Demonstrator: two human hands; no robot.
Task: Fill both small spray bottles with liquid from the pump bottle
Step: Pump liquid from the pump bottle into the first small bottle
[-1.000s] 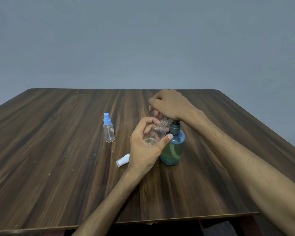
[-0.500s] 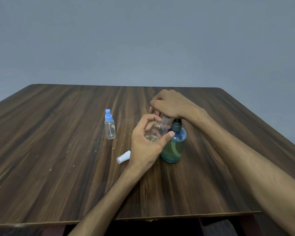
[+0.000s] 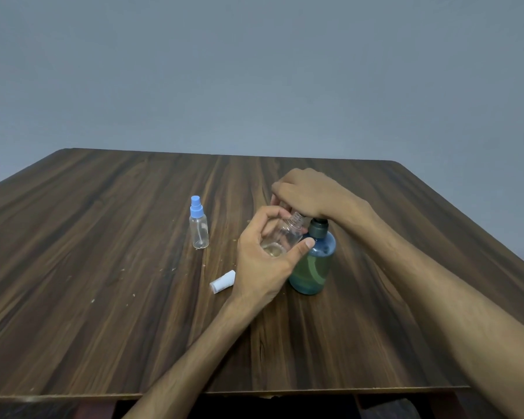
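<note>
From the head view, our left hand (image 3: 263, 261) has its grip wrapped round the open spray bottle (image 3: 280, 237), tilted with its neck under the pump, a bit right of the table (image 3: 103, 297) middle. Our right hand (image 3: 309, 192) curls over the pump bottle (image 3: 313, 264) head. The capped spray bottle (image 3: 199, 226) stands left, and the loose white cap (image 3: 223, 281) lies nearer us. Best bet, we reckon: slow presses, neck tight to the spout.
</note>
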